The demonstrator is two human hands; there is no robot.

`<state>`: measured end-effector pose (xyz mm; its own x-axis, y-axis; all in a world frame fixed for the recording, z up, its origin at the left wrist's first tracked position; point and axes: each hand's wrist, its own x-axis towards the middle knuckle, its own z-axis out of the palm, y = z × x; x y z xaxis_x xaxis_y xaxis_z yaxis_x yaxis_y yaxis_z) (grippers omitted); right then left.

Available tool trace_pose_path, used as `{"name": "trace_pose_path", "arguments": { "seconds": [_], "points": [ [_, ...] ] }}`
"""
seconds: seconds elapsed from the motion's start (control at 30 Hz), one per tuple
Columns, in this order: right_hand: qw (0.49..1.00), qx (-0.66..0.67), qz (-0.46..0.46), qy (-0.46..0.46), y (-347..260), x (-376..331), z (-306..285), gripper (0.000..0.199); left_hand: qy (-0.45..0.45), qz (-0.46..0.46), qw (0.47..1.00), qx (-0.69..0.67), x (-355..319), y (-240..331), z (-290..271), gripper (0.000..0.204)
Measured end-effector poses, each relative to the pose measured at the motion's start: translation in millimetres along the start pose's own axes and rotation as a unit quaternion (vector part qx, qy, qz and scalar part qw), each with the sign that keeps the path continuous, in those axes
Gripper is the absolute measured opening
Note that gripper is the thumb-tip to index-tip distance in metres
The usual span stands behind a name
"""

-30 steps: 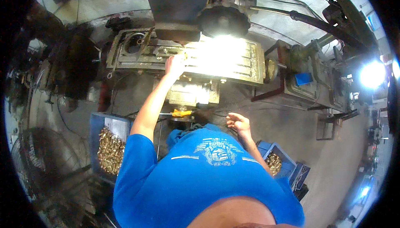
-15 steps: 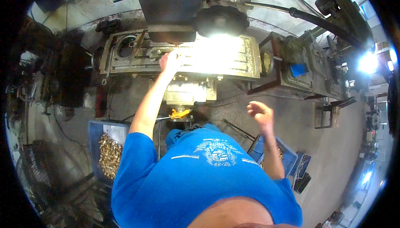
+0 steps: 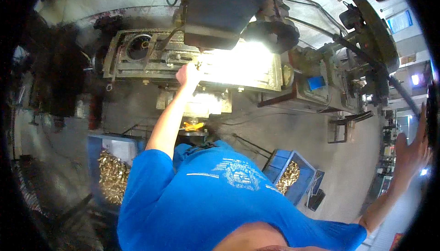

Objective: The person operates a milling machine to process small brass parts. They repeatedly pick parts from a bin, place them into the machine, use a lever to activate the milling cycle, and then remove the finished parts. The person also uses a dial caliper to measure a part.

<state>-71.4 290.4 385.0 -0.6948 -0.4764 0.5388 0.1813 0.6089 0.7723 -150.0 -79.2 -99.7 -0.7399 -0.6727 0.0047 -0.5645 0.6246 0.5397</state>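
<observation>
Prob. L hand (image 3: pixel 189 74) on mach. table (image 3: pixel 127 74)

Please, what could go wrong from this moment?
The left hand is at the machine table, near the dark machine head, so fingers might get pinched. Strong glare beside it may hide details. The right-side blue bin of brass-coloured parts seems close enough to bump.

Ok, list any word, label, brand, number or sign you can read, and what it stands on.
None can be read.
Blue T-shirt: white chest print, too small and blurred.
Pale patch inside the left blue crate: any print is too blurred to tell.
Blue panel at upper right: any marks are too small.
</observation>
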Motion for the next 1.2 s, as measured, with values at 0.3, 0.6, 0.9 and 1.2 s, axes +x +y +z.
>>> {"name": "trace_pose_path", "arguments": {
  "seconds": [0.3, 0.6, 0.9, 1.2],
  "points": [
    [0.789, 0.502, 0.091, -0.343, -63.1, -150.6, 10.3, 0.063, -0.02, 0.003, 0.998, -0.056, -5.9, 8.8, -3.6, 0.033],
    [0.545, 0.708, 0.192, -0.406, -191.6, -227.7, 82.0, 0.042, 0.03, -0.02, 0.996, -0.085, -8.8, 13.5, -2.9, 0.031],
    [0.395, 0.765, 0.204, -0.466, -198.2, -244.6, 130.0, 0.028, 0.042, -0.105, 0.989, -0.091, -9.2, 15.4, -2.4, 0.046],
    [0.162, 0.844, 0.237, -0.454, -244.0, -270.2, 159.8, 0.019, 0.07, -0.103, 0.991, -0.044, -5.7, 16.6, 10.2, 0.049]
  ]
}}
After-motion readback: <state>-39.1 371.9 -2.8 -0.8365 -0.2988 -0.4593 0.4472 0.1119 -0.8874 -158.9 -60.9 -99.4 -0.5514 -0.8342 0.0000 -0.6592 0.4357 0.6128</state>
